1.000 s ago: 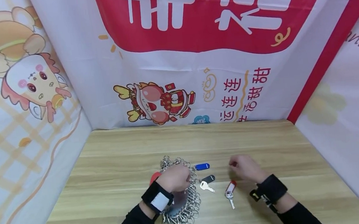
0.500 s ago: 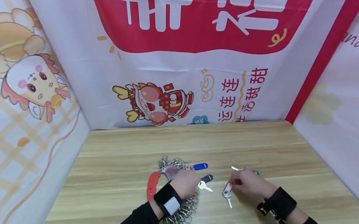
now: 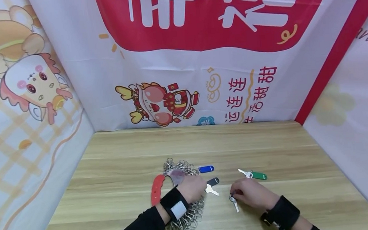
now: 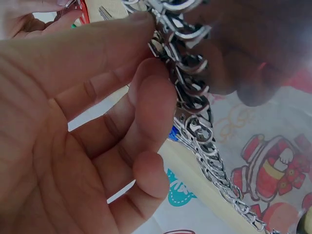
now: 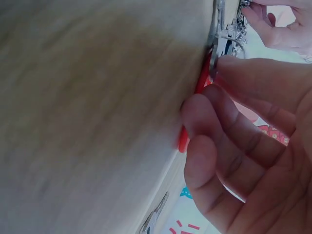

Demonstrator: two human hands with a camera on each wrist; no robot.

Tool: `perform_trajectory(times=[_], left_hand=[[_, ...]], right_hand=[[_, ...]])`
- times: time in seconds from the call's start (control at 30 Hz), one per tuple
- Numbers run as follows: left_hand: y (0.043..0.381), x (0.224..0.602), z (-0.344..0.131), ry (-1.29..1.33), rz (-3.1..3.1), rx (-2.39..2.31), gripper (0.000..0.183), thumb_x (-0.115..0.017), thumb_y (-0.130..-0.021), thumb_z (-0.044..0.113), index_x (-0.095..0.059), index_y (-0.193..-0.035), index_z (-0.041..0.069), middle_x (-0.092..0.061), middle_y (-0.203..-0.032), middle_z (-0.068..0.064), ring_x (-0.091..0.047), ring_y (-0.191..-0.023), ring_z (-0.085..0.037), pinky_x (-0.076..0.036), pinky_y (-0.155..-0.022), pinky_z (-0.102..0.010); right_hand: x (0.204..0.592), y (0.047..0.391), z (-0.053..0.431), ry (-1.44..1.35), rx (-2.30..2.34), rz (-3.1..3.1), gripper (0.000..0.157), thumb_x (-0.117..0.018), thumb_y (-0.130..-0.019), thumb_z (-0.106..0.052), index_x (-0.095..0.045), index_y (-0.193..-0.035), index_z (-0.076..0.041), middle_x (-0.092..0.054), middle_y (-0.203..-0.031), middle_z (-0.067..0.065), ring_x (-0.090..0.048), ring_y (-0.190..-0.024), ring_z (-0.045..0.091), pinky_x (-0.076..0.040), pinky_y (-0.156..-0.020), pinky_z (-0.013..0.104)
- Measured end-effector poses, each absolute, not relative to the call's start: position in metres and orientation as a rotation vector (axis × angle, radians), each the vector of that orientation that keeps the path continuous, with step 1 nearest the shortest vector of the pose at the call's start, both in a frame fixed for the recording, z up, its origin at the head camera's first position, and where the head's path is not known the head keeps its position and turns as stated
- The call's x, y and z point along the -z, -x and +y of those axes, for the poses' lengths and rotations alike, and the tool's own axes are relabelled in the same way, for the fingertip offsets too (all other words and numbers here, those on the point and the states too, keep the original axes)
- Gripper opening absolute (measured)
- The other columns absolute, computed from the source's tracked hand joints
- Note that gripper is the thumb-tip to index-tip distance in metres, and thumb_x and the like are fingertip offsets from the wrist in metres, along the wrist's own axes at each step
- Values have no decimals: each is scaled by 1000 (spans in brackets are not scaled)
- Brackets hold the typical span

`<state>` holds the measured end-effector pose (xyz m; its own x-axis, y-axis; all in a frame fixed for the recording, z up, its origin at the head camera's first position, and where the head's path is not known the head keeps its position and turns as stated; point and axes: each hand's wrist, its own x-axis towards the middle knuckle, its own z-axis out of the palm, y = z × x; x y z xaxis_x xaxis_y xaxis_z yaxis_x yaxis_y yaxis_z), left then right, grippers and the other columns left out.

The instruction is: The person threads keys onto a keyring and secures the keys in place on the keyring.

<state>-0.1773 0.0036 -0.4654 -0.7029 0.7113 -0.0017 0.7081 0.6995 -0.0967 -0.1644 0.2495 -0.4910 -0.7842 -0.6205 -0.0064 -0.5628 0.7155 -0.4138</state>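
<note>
In the head view, the ring holder [image 3: 176, 177], with a red curved handle [image 3: 157, 190] and a fringe of metal rings [image 3: 193, 214], lies on the tabletop [image 3: 125, 160] under the left hand [image 3: 193, 188]. Just right of the holder are a blue key tag [image 3: 206, 169], a dark grey key tag [image 3: 214, 181] and a pale key [image 3: 212, 190]. Farther to its right, a silver key [image 3: 235, 204] points out from beneath the right hand [image 3: 253, 193]; a green key tag [image 3: 259, 175] with its own key [image 3: 245, 173] lies beyond that hand. The key should be light, rigid and slick, hard to pick up flat.

In the left wrist view, thumb and index finger are pinched together at one metal ring on the holder's fringe, the other fingers loosely curled. The rings look springy and smooth; a fingernail at the seam likely serves best.

In the right wrist view, the fingers are closed on a red key tag [image 5: 202, 78] at its ring end, well apart from the holder. It is probably stiff, light plastic, best held by its edges.
</note>
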Motion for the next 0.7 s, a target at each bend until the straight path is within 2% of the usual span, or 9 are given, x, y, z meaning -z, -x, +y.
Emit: perform_trajectory(times=[0.13, 0.33, 0.5, 0.7], left_hand=[[178, 466, 6, 1162, -2863, -176, 24, -75, -66, 12, -53, -58, 17, -55, -61, 3, -53, -54, -11, -43, -45, -30], [179, 466, 8, 1183, -2854, -159, 24, -76, -65, 11, -54, -58, 17, -57, -61, 2, -54, -55, -13, -44, -47, -30], [177, 465, 10, 1225, -2804, -215, 21, -74, -68, 12, -57, -59, 18, -57, -60, 3, -55, -55, -12, -44, -47, -29], [175, 465, 11, 1171, -2959, -210, 24, -71, -68, 11, -52, -56, 17, -54, -58, 3, -51, -53, -13, -43, -48, -31]], right_hand=[[488, 166, 246, 965, 556, 2798, 9, -72, -81, -11, -68, -82, -20, -60, -78, -17, -53, -70, -3, -47, -63, 23], [488, 167, 244, 914, 579, 2779, 9, -71, -82, -14, -67, -82, -22, -56, -75, -20, -50, -67, -2, -44, -60, 21], [488, 167, 242, 891, 617, 2737, 9, -70, -84, -14, -66, -83, -23, -55, -74, -21, -50, -66, -1, -44, -60, 21], [474, 165, 244, 882, 712, 2731, 12, -66, -85, -12, -62, -79, -22, -53, -71, -17, -49, -62, 2, -43, -56, 22]])
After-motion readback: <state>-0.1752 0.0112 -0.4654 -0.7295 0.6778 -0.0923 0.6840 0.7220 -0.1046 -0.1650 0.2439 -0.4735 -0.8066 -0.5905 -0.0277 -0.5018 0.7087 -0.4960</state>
